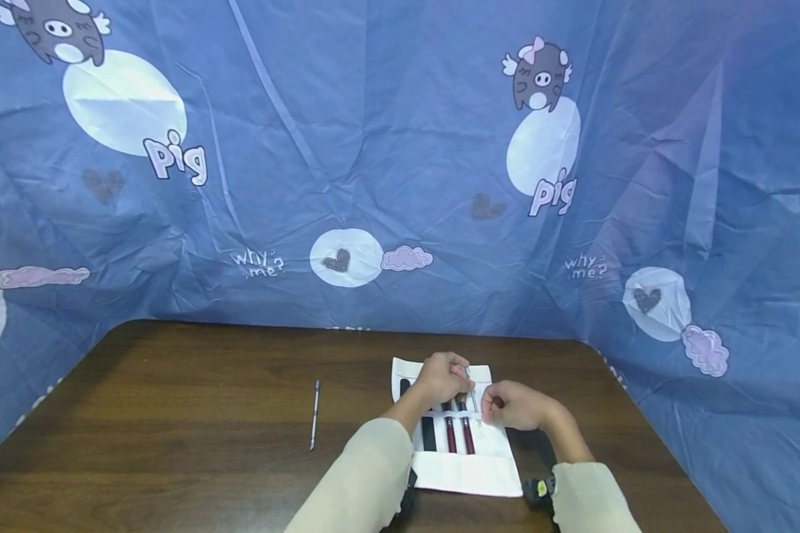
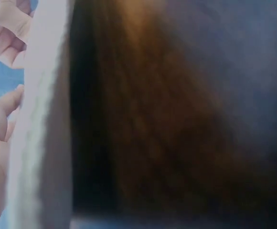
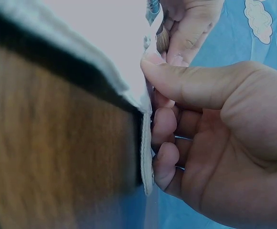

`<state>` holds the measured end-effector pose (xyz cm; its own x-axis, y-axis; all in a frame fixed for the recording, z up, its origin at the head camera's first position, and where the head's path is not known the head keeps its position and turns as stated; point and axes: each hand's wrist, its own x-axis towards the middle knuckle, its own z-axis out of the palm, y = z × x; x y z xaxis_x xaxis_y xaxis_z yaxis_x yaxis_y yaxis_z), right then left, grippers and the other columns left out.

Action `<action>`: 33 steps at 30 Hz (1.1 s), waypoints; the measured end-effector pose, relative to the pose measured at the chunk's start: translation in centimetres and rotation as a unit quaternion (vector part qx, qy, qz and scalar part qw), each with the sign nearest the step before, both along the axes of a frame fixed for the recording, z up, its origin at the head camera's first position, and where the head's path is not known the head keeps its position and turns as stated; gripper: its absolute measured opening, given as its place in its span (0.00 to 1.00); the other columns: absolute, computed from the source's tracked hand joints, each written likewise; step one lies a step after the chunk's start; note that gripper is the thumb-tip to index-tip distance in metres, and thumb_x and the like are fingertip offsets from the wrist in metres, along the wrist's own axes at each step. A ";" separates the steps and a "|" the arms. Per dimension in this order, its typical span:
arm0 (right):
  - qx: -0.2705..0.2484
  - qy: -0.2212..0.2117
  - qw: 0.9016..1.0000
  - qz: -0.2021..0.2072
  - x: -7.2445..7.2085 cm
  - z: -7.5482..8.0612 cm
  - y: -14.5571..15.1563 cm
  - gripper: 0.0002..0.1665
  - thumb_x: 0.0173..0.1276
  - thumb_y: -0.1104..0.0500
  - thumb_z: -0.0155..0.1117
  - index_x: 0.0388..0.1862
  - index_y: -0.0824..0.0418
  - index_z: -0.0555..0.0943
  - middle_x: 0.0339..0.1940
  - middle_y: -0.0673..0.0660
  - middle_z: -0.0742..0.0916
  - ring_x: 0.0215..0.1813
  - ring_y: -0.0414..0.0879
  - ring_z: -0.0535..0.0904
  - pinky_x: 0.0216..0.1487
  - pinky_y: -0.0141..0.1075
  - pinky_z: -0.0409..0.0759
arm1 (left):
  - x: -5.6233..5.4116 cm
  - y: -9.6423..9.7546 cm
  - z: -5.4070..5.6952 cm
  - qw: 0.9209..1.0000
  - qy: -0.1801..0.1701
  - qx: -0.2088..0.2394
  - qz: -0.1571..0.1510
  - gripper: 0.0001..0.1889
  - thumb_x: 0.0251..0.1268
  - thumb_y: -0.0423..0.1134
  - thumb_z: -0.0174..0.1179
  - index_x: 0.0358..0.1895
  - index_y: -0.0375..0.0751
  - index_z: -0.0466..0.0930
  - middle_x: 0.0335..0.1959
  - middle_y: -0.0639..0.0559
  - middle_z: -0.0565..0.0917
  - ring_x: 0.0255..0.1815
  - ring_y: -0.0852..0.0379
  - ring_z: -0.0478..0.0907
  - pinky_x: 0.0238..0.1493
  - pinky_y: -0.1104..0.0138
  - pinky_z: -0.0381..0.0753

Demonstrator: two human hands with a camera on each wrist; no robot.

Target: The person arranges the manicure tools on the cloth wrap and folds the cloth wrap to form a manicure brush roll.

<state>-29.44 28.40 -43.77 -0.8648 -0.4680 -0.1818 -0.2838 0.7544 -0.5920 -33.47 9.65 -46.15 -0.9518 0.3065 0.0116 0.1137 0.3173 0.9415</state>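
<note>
A white cloth tool roll (image 1: pixel 467 474) lies flat at the table's right side. My left hand (image 1: pixel 444 376) reaches over its upper part and pinches a slim silvery tool (image 1: pixel 473 400), whose lower end is at the roll's cross band. At the roll's right edge my right hand (image 1: pixel 520 406) pinches the cloth by the band. The right wrist view shows that thumb (image 3: pixel 186 83) on the white cloth. Two tools with dark red handles (image 1: pixel 450 435) and a black flat piece (image 1: pixel 429 434) sit under the band. The left wrist view is mostly blurred.
A thin light-coloured stick (image 1: pixel 315 414) lies on the brown wooden table (image 1: pixel 193 414), left of the roll. Blue printed cloth (image 1: pixel 407 163) hangs behind the table and along its sides. Dark wrist gear (image 1: pixel 538 491) sits by the right sleeve.
</note>
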 end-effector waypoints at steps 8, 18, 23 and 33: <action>0.009 -0.006 1.000 -0.014 0.0 0.0 0.0 0.08 0.66 0.72 0.62 0.32 0.60 0.81 0.25 0.50 0.78 0.31 0.44 0.73 0.33 0.36 0.70 | -0.1 0.2 -0.2 1.000 -0.011 0.007 -0.004 0.18 0.60 0.28 0.72 0.54 0.34 0.82 0.32 0.52 0.84 0.30 0.61 0.80 0.31 0.70 0.79; 0.010 -0.010 1.000 -0.005 -0.2 -0.1 -0.1 0.09 0.66 0.72 0.60 0.32 0.60 0.80 0.26 0.51 0.79 0.31 0.45 0.73 0.33 0.37 0.70 | -0.1 0.0 -0.3 1.000 -0.021 -0.002 -0.003 0.13 0.61 0.30 0.72 0.49 0.37 0.84 0.32 0.53 0.84 0.31 0.61 0.80 0.32 0.70 0.79; 0.010 -0.007 1.000 0.003 -0.4 0.1 -0.1 0.08 0.68 0.71 0.60 0.33 0.60 0.80 0.26 0.50 0.78 0.32 0.45 0.73 0.33 0.37 0.70 | 0.1 0.1 0.1 1.000 -0.008 -0.020 0.000 0.12 0.60 0.31 0.72 0.47 0.37 0.85 0.34 0.53 0.84 0.33 0.61 0.80 0.36 0.70 0.79; 0.010 -0.009 1.000 -0.001 -0.3 0.1 0.1 0.08 0.68 0.70 0.60 0.33 0.60 0.80 0.26 0.51 0.78 0.31 0.45 0.73 0.33 0.37 0.70 | 0.0 0.3 0.0 0.999 -0.013 -0.029 -0.007 0.12 0.56 0.31 0.73 0.44 0.38 0.85 0.32 0.54 0.83 0.33 0.60 0.78 0.36 0.70 0.78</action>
